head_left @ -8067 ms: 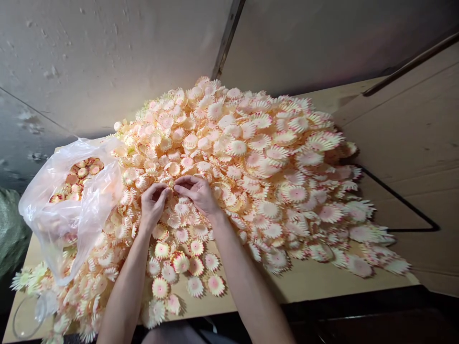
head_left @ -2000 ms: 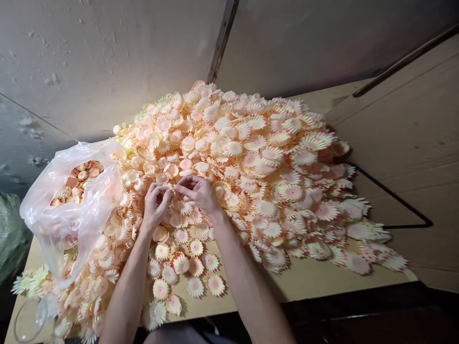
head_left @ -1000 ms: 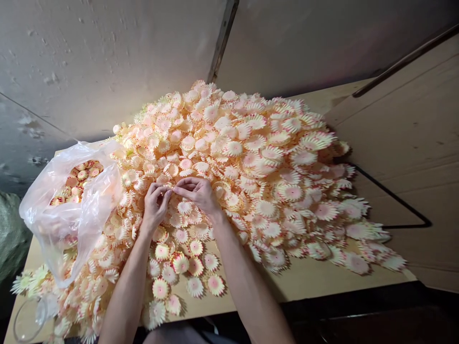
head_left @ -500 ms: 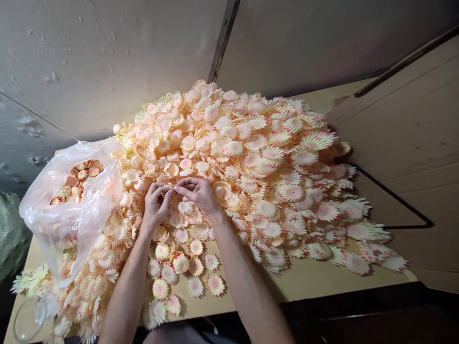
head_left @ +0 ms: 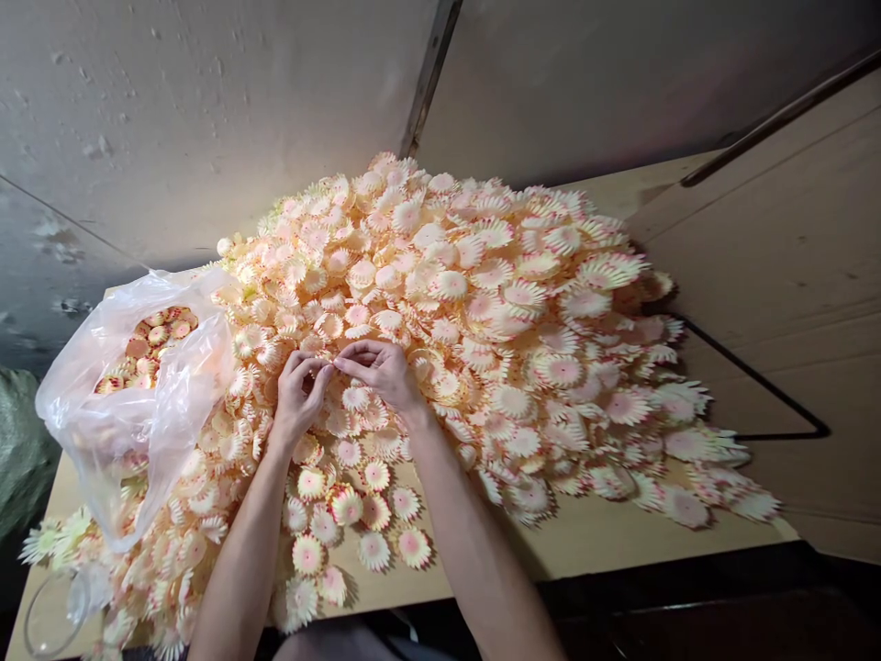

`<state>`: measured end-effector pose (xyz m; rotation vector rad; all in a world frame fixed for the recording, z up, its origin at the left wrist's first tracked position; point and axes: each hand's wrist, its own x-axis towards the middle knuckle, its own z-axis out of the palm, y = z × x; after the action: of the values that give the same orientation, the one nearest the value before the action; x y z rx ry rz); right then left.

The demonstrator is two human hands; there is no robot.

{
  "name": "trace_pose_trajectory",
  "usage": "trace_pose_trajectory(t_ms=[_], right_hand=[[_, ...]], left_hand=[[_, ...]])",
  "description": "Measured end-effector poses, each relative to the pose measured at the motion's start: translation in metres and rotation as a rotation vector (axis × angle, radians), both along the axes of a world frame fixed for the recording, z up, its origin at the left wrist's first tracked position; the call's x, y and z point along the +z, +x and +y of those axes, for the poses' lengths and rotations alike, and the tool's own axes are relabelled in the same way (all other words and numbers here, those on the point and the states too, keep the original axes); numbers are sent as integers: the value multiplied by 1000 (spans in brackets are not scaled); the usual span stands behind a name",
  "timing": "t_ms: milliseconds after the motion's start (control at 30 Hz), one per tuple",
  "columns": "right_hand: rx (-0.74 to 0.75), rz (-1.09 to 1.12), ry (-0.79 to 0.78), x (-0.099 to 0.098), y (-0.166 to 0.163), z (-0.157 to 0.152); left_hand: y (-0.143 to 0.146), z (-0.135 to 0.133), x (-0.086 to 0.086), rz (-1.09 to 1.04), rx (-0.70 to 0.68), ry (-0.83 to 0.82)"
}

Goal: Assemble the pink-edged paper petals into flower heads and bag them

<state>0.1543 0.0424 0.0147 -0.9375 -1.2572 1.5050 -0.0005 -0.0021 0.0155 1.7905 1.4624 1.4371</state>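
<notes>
A large heap of pale cream and pink artificial flower petal discs (head_left: 454, 285), with fringed edges, covers much of the table. My left hand (head_left: 301, 390) and my right hand (head_left: 381, 375) meet over the near middle of this heap, thumbs and forefingers pinched with the tips almost touching. Whatever sits between the fingertips is too small and too covered to make out. Loose petal discs (head_left: 307, 554), some with yellow and red rims, lie on the table between my forearms.
On the left stands an open translucent plastic bag (head_left: 185, 386) holding smaller red-edged flower pieces (head_left: 160, 335). A clear round container (head_left: 56, 613) is at the near left corner of the wooden table (head_left: 606, 548). Cardboard (head_left: 777, 303) with a black bent rod (head_left: 761, 381) borders the right.
</notes>
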Motion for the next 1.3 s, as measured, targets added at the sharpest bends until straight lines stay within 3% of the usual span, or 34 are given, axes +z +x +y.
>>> trace_pose_trajectory(t_ms=[567,1300], right_hand=[[-29,11,2,1,0,0],[-3,1,-6,-4,0,2]], left_hand=[[-3,-2,1,21,-45,0],[-2,0,-2,-49,51,-27]])
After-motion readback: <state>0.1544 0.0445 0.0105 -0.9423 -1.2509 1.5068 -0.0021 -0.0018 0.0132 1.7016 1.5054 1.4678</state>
